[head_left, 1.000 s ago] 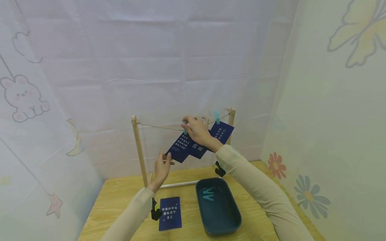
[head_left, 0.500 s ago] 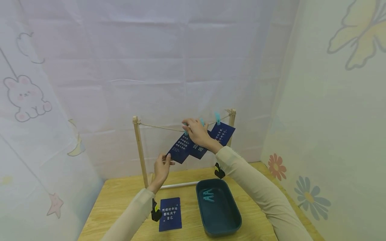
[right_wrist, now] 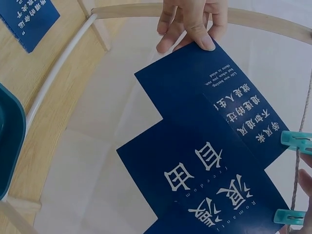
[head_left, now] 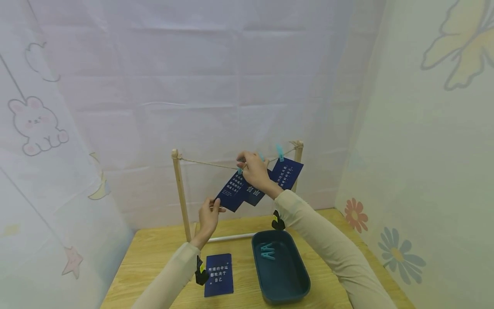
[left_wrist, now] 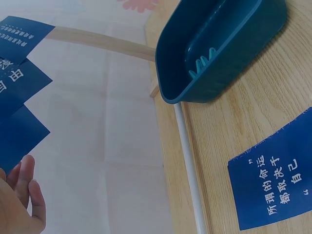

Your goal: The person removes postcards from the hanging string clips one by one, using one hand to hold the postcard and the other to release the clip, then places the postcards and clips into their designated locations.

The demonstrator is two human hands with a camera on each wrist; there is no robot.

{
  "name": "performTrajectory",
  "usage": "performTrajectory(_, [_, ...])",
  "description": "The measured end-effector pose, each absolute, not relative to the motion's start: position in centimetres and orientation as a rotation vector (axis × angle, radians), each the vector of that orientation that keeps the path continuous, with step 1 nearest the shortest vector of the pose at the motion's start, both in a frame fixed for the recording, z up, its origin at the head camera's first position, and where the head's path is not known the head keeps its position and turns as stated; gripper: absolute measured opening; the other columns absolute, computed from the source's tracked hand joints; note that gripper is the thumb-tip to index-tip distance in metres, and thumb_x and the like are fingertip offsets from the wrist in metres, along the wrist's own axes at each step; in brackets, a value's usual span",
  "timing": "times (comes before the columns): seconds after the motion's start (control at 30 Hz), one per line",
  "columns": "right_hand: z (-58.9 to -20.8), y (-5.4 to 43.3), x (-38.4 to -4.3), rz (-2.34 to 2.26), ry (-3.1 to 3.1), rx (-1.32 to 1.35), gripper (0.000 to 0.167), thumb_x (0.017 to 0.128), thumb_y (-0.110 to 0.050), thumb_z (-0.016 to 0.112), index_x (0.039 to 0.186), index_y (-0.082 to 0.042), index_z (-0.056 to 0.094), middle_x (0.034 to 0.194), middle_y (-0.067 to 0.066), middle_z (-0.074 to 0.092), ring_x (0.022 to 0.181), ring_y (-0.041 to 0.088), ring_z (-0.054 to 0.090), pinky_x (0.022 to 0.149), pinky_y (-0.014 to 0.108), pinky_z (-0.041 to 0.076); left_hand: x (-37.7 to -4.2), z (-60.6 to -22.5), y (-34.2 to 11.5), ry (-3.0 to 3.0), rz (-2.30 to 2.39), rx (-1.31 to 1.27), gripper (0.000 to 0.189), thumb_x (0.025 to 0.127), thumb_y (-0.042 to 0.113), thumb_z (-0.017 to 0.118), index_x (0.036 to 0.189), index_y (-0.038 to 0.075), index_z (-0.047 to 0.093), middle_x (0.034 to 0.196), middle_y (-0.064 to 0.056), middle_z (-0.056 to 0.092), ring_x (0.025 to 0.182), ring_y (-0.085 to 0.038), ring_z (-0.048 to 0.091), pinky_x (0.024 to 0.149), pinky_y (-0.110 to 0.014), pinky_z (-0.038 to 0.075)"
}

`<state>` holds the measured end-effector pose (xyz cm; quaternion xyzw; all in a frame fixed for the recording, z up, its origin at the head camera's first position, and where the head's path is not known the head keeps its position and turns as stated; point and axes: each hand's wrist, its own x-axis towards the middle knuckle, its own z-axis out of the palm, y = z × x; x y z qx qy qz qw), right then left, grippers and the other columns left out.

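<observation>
High head view, forward and down; closer sideways wrist views, blue cards (right_wrist: 156, 146) in both.

The right hand (head_left: 254, 172) blocks the middle card's (head_left: 253, 196) upper part in the head view; whether it pinches the left clip (right_wrist: 295, 140), can't tell! Right wrist view: only fingers (right_wrist: 307, 184) show, chopped by the right edge, tray (right_wrist: 13, 136) sliced at the left. Left wrist view: loose card (left_wrist: 273, 178) runs out rightward! Head view, left hanging card (head_left: 232, 193): fine print too tiny
</observation>
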<state>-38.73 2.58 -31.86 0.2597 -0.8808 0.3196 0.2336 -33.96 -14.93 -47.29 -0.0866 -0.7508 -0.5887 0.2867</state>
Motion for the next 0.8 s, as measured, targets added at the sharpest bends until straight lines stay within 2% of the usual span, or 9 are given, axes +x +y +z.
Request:
performTrajectory(0.2, [-31.93, 2.37, -38.56, 0.955, -2.353, 0.695, 0.027, 0.09, 0.008, 0.053, 0.108, -0.009, 0.063, 0.102, 0.004, 0.071, 0.106, 0.025, 0.054, 0.102, 0.069, 0.016, -33.73, -47.25, -15.0, -1.902, -1.523, -0.342, 0.018, 0.103, 0.011, 0.054, 0.093, -0.004, 0.058, 0.074, -0.016, 0.068, 0.062, -0.029, 0.069, 0.059, -0.029, 0.052])
performTrajectory(0.33, [-31.88, 2.33, -38.5, 1.004, -2.287, 0.686, 0.026, 0.09, 0.01, 0.051, 0.104, -0.008, 0.064, 0.098, 0.005, 0.071, 0.102, 0.026, 0.056, 0.099, 0.069, 0.019, -33.81, -47.14, -14.99, -1.937, -1.521, -0.303, 0.017, 0.102, 0.008, 0.054, 0.094, -0.007, 0.059, 0.075, -0.018, 0.068, 0.065, -0.034, 0.069, 0.063, -0.034, 0.054])
performTrajectory(0.43, [-31.76, 2.36, -38.45, 1.027, -2.252, 0.677, 0.025, 0.09, 0.011, 0.051, 0.102, -0.007, 0.064, 0.098, 0.006, 0.071, 0.101, 0.027, 0.058, 0.1, 0.073, 0.017, -33.87, -46.94, -14.95, -1.97, -1.536, -0.257, 0.015, 0.101, 0.005, 0.054, 0.095, -0.008, 0.059, 0.077, -0.02, 0.068, 0.068, -0.038, 0.069, 0.067, -0.039, 0.056])
performTrajectory(0.57, [-31.52, 2.48, -38.37, 1.051, -2.243, 0.664, 0.023, 0.09, 0.01, 0.052, 0.101, -0.006, 0.065, 0.097, 0.007, 0.07, 0.101, 0.027, 0.058, 0.102, 0.074, 0.014, -33.69, -46.68, -14.95, -1.996, -1.553, -0.209, 0.014, 0.1, 0.005, 0.054, 0.094, -0.007, 0.059, 0.08, -0.02, 0.068, 0.069, -0.035, 0.069, 0.07, -0.038, 0.056])
performTrajectory(0.67, [-31.32, 2.63, -38.34, 1.051, -2.224, 0.662, 0.023, 0.088, 0.011, 0.054, 0.099, -0.006, 0.065, 0.095, 0.007, 0.071, 0.096, 0.027, 0.06, 0.102, 0.069, 0.02, -33.52, -46.68, -15.04, -2.007, -1.543, -0.199, 0.013, 0.1, 0.005, 0.054, 0.094, -0.006, 0.059, 0.08, -0.02, 0.068, 0.07, -0.034, 0.07, 0.07, -0.034, 0.056])
performTrajectory(0.8, [-31.11, 2.83, -38.51, 1.061, -2.187, 0.665, 0.024, 0.085, 0.012, 0.054, 0.098, -0.005, 0.065, 0.092, 0.007, 0.072, 0.089, 0.027, 0.063, 0.096, 0.06, 0.028, -33.36, -46.79, -15.22, -2.007, -1.525, -0.221, 0.013, 0.101, 0.003, 0.053, 0.095, -0.007, 0.059, 0.08, -0.02, 0.068, 0.07, -0.035, 0.069, 0.071, -0.041, 0.057])
